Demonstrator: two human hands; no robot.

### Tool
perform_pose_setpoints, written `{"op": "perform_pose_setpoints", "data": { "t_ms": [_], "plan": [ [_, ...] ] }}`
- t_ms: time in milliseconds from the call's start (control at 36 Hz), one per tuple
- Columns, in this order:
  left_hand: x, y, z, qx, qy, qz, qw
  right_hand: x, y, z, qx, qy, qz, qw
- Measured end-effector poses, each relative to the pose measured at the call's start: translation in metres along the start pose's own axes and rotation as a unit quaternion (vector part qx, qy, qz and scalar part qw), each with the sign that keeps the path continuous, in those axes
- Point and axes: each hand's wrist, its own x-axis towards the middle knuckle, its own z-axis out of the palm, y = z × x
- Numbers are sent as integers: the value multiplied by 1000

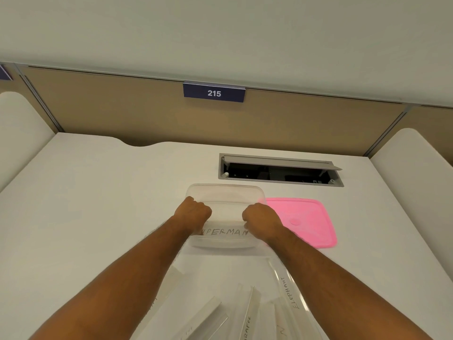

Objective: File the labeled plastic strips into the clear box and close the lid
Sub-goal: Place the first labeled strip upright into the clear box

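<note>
Over the clear box [225, 192], left hand [193, 212] and right hand [261, 217] both pinching the SUPERMAN strip [225, 232] (pink lid [308, 222] alongside)

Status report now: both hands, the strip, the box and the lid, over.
Left hand and right hand grip SUPERMAN strip ends, inside clear box. Pink lid off, flat right of box. More strips wait on desk. Nothing blocking.

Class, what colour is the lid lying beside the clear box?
Pink; the lid lies flat on the desk just right of the clear box, shown in the head view.
</note>
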Motion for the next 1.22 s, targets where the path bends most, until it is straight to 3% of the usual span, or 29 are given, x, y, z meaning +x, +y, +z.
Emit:
{"op": "perform_pose_setpoints", "data": {
  "t_ms": [472, 667, 917, 1222],
  "plan": [
    [1, -3, -8, 2, -27, 2, 1000, 6, 7, 0, 40, 20, -9, 999],
    [-1, -6, -9, -97, -9, -10, 995, 3, 9, -7, 122, 32, -9, 992],
    [-25, -4, -12, -220, 112, -46, 968, -20, 6, -20, 143, 101, -21, 984],
    [-73, 28, -7, -325, 312, -102, 887, -42, -38, -12, 156, 268, -82, 947]
  ]
}}
